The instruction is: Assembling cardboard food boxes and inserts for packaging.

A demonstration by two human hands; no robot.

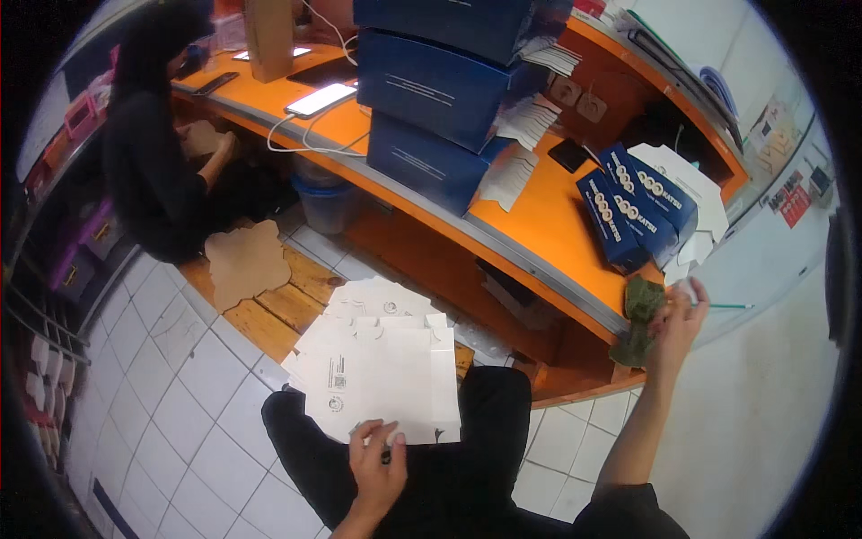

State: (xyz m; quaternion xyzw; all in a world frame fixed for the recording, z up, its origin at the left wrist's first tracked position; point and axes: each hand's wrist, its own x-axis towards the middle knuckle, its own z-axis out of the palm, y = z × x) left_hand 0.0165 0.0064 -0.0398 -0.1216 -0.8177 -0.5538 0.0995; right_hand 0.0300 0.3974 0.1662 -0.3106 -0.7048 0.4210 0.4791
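Observation:
A stack of flat, unfolded white box blanks lies across my lap and the bench in front of me. My left hand rests at the near edge of the top blank, fingers loosely bent and a little apart, holding nothing I can see. Out to the right, my right hand reaches to the desk's end, its fingers closed beside a crumpled dark green cloth. What they hold is partly hidden; something whitish shows at the fingertips. A thin green stick points out beyond the hand.
Tall stacks of dark blue boxes stand on the orange desk, with smaller blue boxes at right. A phone with a white cable lies there. Another person sits at left by a brown cardboard sheet on the wooden bench.

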